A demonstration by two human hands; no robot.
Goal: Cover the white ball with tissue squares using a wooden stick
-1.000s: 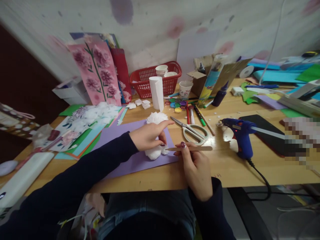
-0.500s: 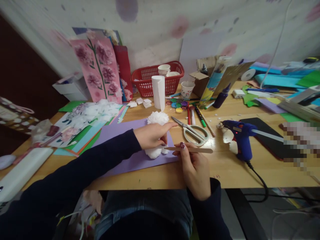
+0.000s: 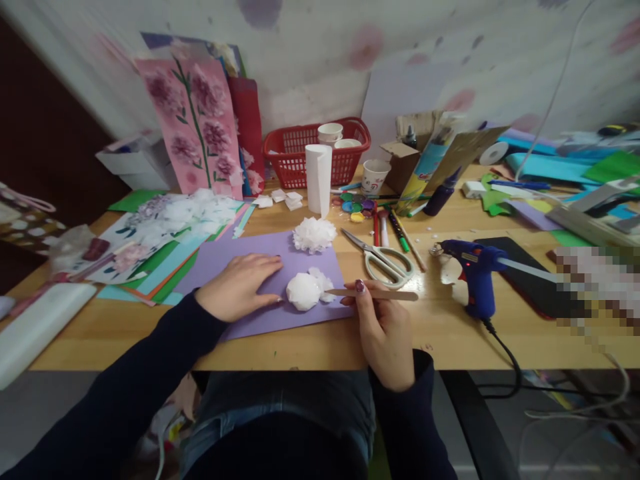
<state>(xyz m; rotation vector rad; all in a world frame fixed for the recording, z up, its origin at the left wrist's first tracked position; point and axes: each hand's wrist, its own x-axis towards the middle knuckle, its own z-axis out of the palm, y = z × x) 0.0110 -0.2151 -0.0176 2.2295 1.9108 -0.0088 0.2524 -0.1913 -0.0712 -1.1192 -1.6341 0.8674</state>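
Observation:
My right hand (image 3: 387, 333) pinches a flat wooden craft stick (image 3: 395, 295), whose left tip touches or nearly touches a small ruffled white paper piece (image 3: 324, 285). That piece sits against a smooth round white ball (image 3: 303, 291) on the purple sheet (image 3: 260, 257). Left of the ball, my left hand (image 3: 245, 287) lies on the sheet with its thumb and fingers apart, holding nothing. Farther back on the sheet's edge is a fluffy white paper flower (image 3: 314, 235).
Scissors (image 3: 383, 260) lie right of the sheet, with pens (image 3: 400, 232) behind. A blue glue gun (image 3: 475, 267) with a lit red light stands at right, its cord hanging off the table. A white paper roll (image 3: 318, 180) stands before a red basket (image 3: 287, 163).
My left hand has left the white ball and moved left onto the purple sheet, uncovering the ball and the ruffled piece. The right hand still holds the stick.

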